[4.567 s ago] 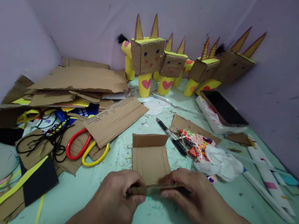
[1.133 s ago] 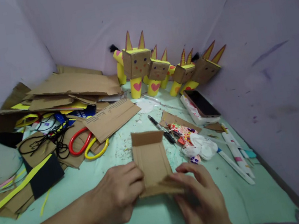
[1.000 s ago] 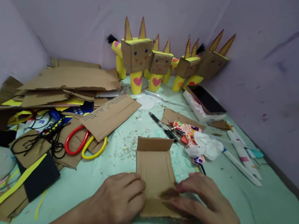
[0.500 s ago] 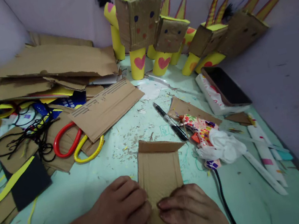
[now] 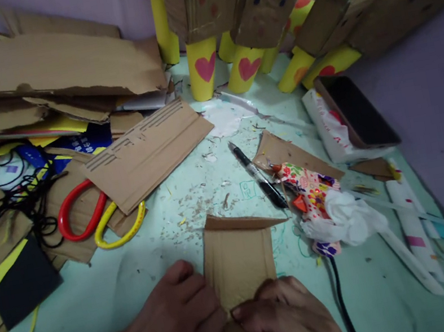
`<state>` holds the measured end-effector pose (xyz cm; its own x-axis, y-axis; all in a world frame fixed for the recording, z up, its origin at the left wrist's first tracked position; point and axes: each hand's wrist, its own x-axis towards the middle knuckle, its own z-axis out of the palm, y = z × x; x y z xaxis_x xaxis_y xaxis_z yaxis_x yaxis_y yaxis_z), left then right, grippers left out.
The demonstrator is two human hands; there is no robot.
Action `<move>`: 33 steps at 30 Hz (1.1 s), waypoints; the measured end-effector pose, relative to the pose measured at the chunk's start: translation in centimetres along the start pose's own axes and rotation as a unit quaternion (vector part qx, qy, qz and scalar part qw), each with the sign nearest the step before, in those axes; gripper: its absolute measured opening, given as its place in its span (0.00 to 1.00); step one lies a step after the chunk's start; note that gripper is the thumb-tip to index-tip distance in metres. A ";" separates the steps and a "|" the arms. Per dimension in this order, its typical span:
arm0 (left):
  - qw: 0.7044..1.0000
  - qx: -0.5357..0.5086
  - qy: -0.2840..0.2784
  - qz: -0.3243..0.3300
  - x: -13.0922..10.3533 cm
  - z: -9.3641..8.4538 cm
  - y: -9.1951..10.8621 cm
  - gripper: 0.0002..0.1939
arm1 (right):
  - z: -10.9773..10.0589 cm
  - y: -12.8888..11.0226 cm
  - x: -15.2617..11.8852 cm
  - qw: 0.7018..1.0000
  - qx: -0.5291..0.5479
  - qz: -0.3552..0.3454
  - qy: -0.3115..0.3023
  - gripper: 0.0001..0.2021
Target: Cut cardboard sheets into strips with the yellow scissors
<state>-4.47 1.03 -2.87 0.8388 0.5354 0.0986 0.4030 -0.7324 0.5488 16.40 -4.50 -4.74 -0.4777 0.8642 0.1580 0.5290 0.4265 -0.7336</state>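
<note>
A narrow strip of brown cardboard [image 5: 238,260] lies lengthwise in front of me, its far end folded up into a short flap. My left hand [image 5: 184,316] is closed at the strip's left edge, fingers curled against it. From the right, my right hand [image 5: 289,314] grips the same strip, with thumb and fingers pressed together near its middle. Both hands meet at a crease, and the near part beyond it looks tilted up. The fingertips partly hide this crease.
Red-and-yellow-handled scissors [image 5: 81,211] lie under a cardboard piece [image 5: 151,155]. A pen [image 5: 258,174], a flower-patterned hot glue gun [image 5: 309,188] with a black cord, and a phone [image 5: 360,110] are on the right. Cardboard figures [image 5: 266,6] stand behind; cardboard sheets [image 5: 59,69] are stacked left.
The camera has moved closer, so the surroundings spread outward. My right fingers have drawn tighter at the crease, and the strip's near part has bent up, bringing its near edge into view.
</note>
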 end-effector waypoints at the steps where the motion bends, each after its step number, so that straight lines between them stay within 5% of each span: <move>1: 1.000 -0.009 0.007 -0.002 0.0 0.4 -0.2 0.07 | 0.1 0.1 -0.1 1.000 0.010 0.015 0.001 0.07; 4: 0.999 -0.012 -0.014 -0.038 0.3 0.6 -0.3 0.04 | 0.7 0.1 -0.2 0.998 0.021 0.055 0.028 0.07; 8: 0.977 0.023 -0.155 -0.143 1.3 -0.9 0.4 0.06 | 1.4 -0.3 -0.2 0.992 0.009 0.106 0.067 0.08; 10: 0.970 0.062 -0.147 -0.183 1.5 -1.2 0.8 0.06 | 1.6 -0.7 -0.2 0.985 0.027 0.138 0.101 0.09; 14: 0.969 0.105 -0.070 -0.210 0.7 0.1 1.2 0.07 | 1.6 -1.5 -0.4 0.963 0.130 0.181 0.152 0.16; 18: 0.983 0.074 -0.001 -0.166 -0.9 0.8 0.9 0.09 | 1.1 -1.4 -0.6 0.969 0.112 0.127 0.181 0.06; 21: 0.983 0.027 0.148 -0.103 -1.4 -1.1 0.3 0.12 | 0.6 -1.0 -0.3 0.976 0.068 0.096 0.181 0.05; 24: 0.941 0.048 0.317 -0.110 -0.2 -4.1 -0.5 0.14 | 0.1 -0.7 0.2 0.978 0.067 0.118 0.157 0.03; 28: 0.968 0.019 0.234 -0.094 3.3 -5.7 -1.2 0.24 | 0.2 -0.9 0.3 0.972 0.090 0.150 0.158 0.03; 33: 0.989 -0.021 0.125 -0.081 4.0 -3.5 -1.5 0.31 | 1.4 -0.4 -0.3 0.954 0.054 0.106 0.274 0.28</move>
<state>-2.99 5.70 -0.39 0.6453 0.7357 0.2058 0.5053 -0.6131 0.6072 15.36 -5.28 -5.45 0.0865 0.9503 0.2989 0.4842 0.2221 -0.8463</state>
